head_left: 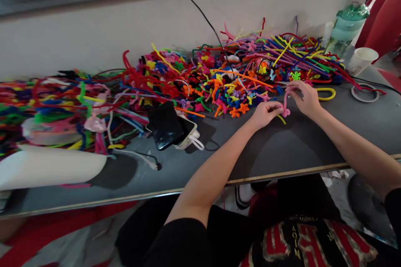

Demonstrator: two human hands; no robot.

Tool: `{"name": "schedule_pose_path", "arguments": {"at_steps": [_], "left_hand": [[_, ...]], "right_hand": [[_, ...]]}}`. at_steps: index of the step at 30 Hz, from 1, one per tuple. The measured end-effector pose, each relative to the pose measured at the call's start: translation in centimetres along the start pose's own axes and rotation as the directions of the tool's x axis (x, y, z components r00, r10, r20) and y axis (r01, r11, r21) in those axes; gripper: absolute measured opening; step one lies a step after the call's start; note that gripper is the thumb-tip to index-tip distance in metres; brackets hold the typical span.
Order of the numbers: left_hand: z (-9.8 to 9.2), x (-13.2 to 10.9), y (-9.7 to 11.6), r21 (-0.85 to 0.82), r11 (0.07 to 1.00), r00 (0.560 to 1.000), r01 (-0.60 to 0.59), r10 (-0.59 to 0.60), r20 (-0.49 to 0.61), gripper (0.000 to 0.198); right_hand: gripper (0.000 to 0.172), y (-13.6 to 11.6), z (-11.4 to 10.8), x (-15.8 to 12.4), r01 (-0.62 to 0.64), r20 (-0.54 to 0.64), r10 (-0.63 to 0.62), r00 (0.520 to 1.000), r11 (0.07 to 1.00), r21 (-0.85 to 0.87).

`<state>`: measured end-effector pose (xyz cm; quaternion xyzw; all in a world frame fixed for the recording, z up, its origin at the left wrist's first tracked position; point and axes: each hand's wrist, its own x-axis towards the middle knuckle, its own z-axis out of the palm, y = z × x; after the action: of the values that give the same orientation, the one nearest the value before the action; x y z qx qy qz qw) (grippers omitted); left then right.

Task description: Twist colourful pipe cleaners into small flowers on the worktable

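Observation:
My left hand (265, 113) is closed in a pinch on a pink pipe-cleaner flower (285, 112) lying on the grey table (282, 146). My right hand (303, 96) has its fingers curled round the pink stem of the same pipe cleaner just above the flower. A short yellow piece (282, 119) sticks out below the flower. Right behind both hands lies a heap of small finished pipe-cleaner flowers (232, 96) in orange, yellow, pink and purple.
A long pile of coloured pipe cleaners (282, 56) runs along the wall. A black phone (165, 125) leans on a white power bank (188, 135). A white roll (50, 167) lies left. A paper cup (362, 60), green bottle (346, 23), tape ring (365, 93) and yellow loop (326, 94) sit right.

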<state>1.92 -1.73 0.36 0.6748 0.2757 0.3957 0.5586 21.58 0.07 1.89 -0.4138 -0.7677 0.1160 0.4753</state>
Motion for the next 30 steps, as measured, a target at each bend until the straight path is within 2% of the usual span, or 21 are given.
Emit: {"name": "schedule_pose_path", "arguments": {"at_steps": [2,4,6,8,12,16,21,27,30], "left_hand": [[0.2,0.0,0.4,-0.016,1.0,0.996,0.019,-0.017,0.087,0.044],[0.3,0.0,0.5,0.003,1.0,0.994,0.018,-0.018,0.111,0.044],[0.3,0.0,0.4,0.04,0.999,0.996,0.02,-0.024,0.091,0.043],[0.2,-0.1,0.3,0.072,0.997,0.999,0.029,-0.031,0.034,0.042],[-0.2,-0.3,0.1,0.101,0.995,0.992,0.013,0.0,-0.127,0.039],[-0.5,-0.4,0.3,0.192,0.981,0.951,0.011,0.049,-0.306,0.028],[-0.4,-0.5,0.3,0.297,0.954,0.907,0.046,0.085,-0.412,0.013],[0.0,-0.5,-0.1,0.306,0.951,0.842,0.034,0.138,-0.522,0.012],[-0.1,-0.5,-0.2,0.291,0.956,0.846,0.026,0.135,-0.516,0.011]], "right_hand": [[0.019,-0.5,0.9,-0.4,-0.1,0.005,0.101,0.995,0.975,0.198],[0.022,-0.9,1.9,-0.8,-0.197,0.098,0.172,0.98,0.905,0.376],[0.025,-1.2,2.7,-1.1,-0.248,0.183,0.181,0.966,0.848,0.468],[0.028,-1.4,2.9,-1.2,-0.249,0.205,0.166,0.965,0.833,0.494],[0.027,-1.8,2.1,-1.1,-0.208,0.168,0.155,0.973,0.904,0.372],[0.02,-2.2,1.4,-1.0,-0.124,0.121,0.105,0.987,0.98,0.157],[0.022,-1.9,1.3,-0.9,-0.038,0.139,0.03,0.99,0.997,0.06],[0.024,-1.5,1.0,-0.9,0.086,0.155,-0.09,0.984,0.996,0.03],[0.025,-1.5,0.9,-1.0,0.091,0.184,-0.092,0.979,0.996,0.016]]}}
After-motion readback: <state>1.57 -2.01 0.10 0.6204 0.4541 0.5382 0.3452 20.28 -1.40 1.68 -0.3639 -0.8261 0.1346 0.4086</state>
